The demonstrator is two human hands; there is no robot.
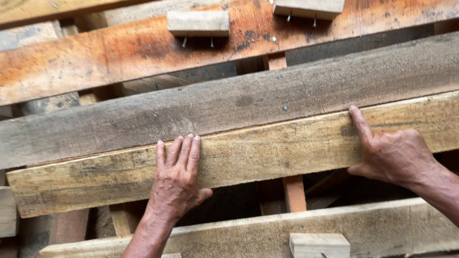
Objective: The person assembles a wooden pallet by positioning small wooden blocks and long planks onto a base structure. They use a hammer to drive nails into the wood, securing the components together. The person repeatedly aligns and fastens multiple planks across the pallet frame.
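Note:
A long pale yellowish plank (267, 150) lies across the frame, tilted up to the right. My left hand (178, 179) presses flat on its near edge, fingers together pointing away from me, thumb under the edge. My right hand (389, 153) rests on the plank further right, index finger stretched to its far edge, the other fingers curled over the near edge. Directly behind the plank, touching it, lies a wider grey weathered plank (229, 102) with a nail head (286, 108) in it.
An orange-stained board (119, 50) runs across the back with two small wood blocks (198, 23) nailed on, nail points showing. A pale board (229, 236) with another block (319, 244) lies nearest me. Cross supports (294, 192) and dark gaps show between boards.

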